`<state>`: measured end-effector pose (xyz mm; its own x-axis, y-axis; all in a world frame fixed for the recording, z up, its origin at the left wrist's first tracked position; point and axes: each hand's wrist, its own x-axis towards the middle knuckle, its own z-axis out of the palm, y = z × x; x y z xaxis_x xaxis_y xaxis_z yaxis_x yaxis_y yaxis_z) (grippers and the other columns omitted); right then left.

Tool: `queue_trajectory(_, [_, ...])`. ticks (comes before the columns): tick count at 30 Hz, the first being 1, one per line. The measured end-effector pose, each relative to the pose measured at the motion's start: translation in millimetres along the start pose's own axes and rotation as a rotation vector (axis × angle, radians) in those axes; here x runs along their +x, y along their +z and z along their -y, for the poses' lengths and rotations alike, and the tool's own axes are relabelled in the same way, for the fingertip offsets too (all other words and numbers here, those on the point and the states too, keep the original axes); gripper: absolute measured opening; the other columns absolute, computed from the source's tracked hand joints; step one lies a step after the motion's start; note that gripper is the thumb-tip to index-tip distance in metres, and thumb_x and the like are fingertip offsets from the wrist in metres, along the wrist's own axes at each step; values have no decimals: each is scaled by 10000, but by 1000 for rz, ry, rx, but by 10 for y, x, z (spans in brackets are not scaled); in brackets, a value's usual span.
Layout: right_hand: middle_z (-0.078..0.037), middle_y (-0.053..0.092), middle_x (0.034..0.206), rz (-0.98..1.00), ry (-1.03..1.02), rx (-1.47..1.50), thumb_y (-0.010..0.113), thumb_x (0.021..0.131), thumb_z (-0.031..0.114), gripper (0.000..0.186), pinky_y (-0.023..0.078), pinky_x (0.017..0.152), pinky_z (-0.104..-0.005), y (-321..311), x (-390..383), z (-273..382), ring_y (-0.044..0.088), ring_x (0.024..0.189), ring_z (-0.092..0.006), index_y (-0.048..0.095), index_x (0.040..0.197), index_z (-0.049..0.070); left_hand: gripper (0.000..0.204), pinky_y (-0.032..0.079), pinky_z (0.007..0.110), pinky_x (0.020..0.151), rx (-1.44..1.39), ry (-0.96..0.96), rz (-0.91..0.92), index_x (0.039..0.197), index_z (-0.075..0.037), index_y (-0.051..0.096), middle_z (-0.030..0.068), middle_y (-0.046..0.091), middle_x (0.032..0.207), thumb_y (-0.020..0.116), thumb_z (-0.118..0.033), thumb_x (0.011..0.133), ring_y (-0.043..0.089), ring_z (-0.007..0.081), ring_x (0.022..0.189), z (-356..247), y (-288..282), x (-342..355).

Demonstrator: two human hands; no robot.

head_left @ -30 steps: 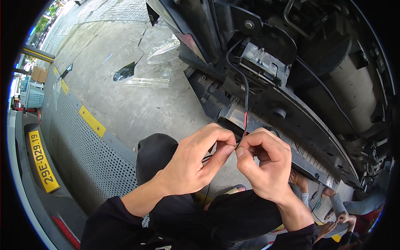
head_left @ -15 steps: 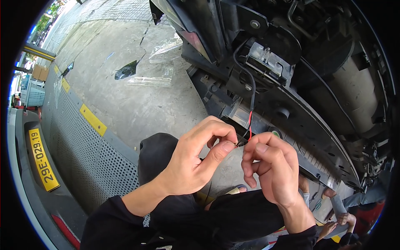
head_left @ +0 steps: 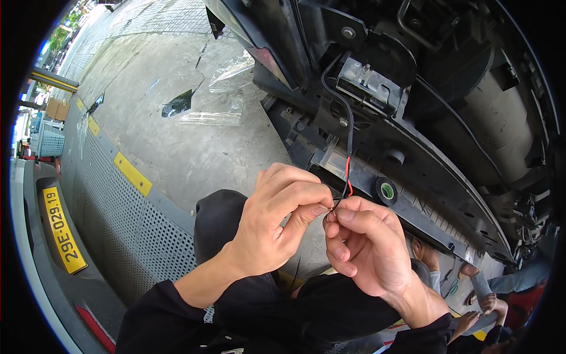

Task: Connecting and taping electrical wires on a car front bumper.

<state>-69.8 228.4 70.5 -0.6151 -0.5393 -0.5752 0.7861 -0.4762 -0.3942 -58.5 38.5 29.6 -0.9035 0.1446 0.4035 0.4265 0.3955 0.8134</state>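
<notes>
A black sheathed cable (head_left: 350, 127) hangs from the vehicle's dark underbody, and a thin red wire (head_left: 348, 168) and a thin black wire (head_left: 344, 193) come out of its lower end. Thumb and forefinger of my left hand (head_left: 277, 215) are pinched together on the black wire near its tip. From the other side my right hand (head_left: 374, 242) pinches at the same spot, its fingertips almost touching the left ones, its other fingers curled loosely. The red wire runs down behind the right fingertips, where its end is hidden.
A black tape roll with a green core (head_left: 386, 190) rests on the dark bumper beam (head_left: 436, 189). Clear plastic film (head_left: 215, 112) lies on the concrete at upper left. A perforated metal ramp (head_left: 127, 218) and a car's rear bumper (head_left: 88, 295) are left. Another person's hands (head_left: 489, 307) show lower right.
My right hand has moved left and closed in on the wire at my left fingertips. The tape roll has come into fuller view.
</notes>
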Motion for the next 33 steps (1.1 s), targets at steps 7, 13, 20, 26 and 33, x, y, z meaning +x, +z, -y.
queue_trajectory(7, [-65,613,853,-60,-20,-12,590,997,81,111,373,468,-250,-7,14,-5,505,608,-98,610,1009,-28,147,437,361,825,-104,-65,50,1009,-76,674,36,698,962,726,-31,879,627,237,899,-16,18,0])
queue_trajectory(13, [-61,600,849,-75,-13,-32,595,998,76,107,361,464,-241,7,33,-4,484,603,-82,608,997,-30,157,446,359,789,-21,16,13,992,-64,664,49,695,925,739,-28,859,638,244,841,16,24,16])
queue_trajectory(20, [-60,602,844,-91,17,-86,618,988,64,99,357,462,-232,2,65,5,483,600,-72,608,998,-34,147,513,359,702,53,58,28,946,1,648,110,676,865,700,58,820,644,260,759,13,32,12])
queue_trajectory(26, [-31,620,792,-129,-109,-319,623,983,70,101,370,461,-231,-60,80,-44,495,560,-56,614,981,-30,151,498,384,679,-25,-75,74,991,-15,625,106,651,886,695,34,867,630,271,774,-25,37,-17])
queue_trajectory(33, [-57,612,770,-176,-915,-1362,732,782,9,175,461,488,-258,-192,213,-221,588,585,-126,628,921,-2,89,522,328,684,-152,-350,217,1001,10,626,111,662,877,663,-33,932,643,210,749,-121,-92,0])
